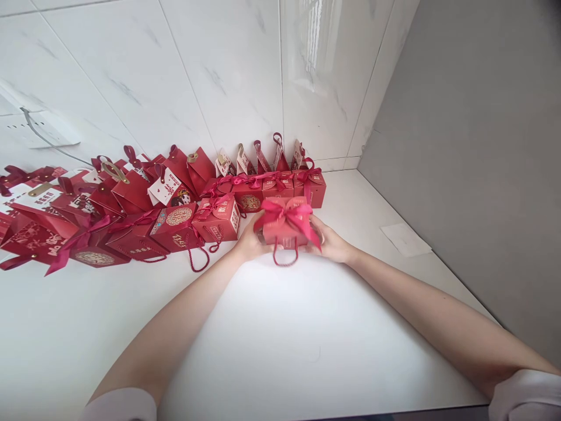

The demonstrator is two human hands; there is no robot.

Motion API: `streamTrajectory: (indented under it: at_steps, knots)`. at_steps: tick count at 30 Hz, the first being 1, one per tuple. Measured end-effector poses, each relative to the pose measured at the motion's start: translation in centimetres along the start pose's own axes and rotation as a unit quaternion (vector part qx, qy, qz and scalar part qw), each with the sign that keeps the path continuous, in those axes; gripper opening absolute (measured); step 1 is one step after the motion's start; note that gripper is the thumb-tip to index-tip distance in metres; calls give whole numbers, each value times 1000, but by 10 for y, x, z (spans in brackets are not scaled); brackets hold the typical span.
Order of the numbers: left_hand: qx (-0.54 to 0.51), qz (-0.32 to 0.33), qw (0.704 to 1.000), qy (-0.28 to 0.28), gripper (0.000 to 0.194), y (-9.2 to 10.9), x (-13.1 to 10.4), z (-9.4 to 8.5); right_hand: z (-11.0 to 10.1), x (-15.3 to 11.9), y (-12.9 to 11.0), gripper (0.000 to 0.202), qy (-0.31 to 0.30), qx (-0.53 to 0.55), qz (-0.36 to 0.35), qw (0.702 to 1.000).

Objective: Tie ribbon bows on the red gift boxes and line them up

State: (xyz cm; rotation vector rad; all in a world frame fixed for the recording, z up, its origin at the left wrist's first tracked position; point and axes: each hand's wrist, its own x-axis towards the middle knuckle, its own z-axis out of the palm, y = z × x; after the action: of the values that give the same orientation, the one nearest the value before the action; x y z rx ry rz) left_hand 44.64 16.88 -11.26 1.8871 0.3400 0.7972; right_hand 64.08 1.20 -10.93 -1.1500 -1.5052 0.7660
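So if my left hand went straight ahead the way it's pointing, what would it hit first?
The red box it's holding; past that, probably the rightmost bow-topped box standing behind, though depth is unclear.

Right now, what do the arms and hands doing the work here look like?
The left hand and right hand are human and gloveless. The left forearm and right forearm are bare, with no watch, bracelet or cable showing. The left sleeve and right sleeve are pale greyish cloth, ending around the elbows; the right one looks creased. Rings I can't judge.
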Motion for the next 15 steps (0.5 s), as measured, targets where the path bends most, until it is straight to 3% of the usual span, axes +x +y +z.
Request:
streamTrajectory:
  at_steps: [5,15]
  knots:
    - [8,1,998,-63,76,7,0,-13,6,2,3,53,21,116,41,992]
    - [13,-15,996,-89,66,2,1,-13,3,4,6,59,1,127,76,989]
